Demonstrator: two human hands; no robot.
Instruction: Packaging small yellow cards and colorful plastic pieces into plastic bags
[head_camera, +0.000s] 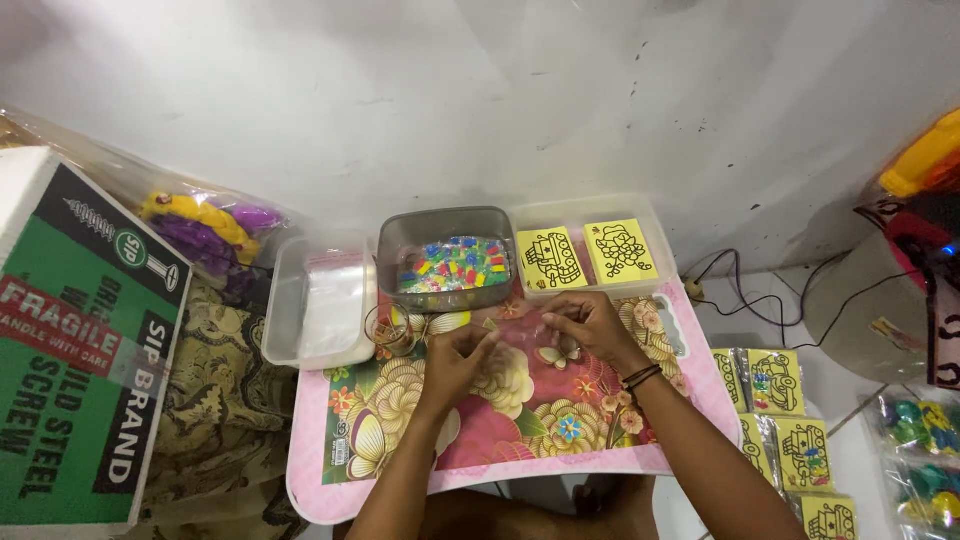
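Note:
Both my hands hover over a small pink table (500, 470) with a flower print. My left hand (455, 358) and my right hand (588, 322) pinch the two ends of a small clear plastic bag (520, 335) between them. Just behind my hands stands a grey tub (400, 240) full of small multicoloured pieces. To its right a clear tub (580, 208) holds yellow cards with black line drawings (550, 257). On the left a clear tub (285, 300) holds a stack of clear plastic bags.
A green and white cardboard box (80, 350) lies at the left on patterned cloth. Bagged yellow cards (790, 420) lie on the floor at the right, beside bagged coloured toys (925, 460). Black cables (760, 290) run along the wall.

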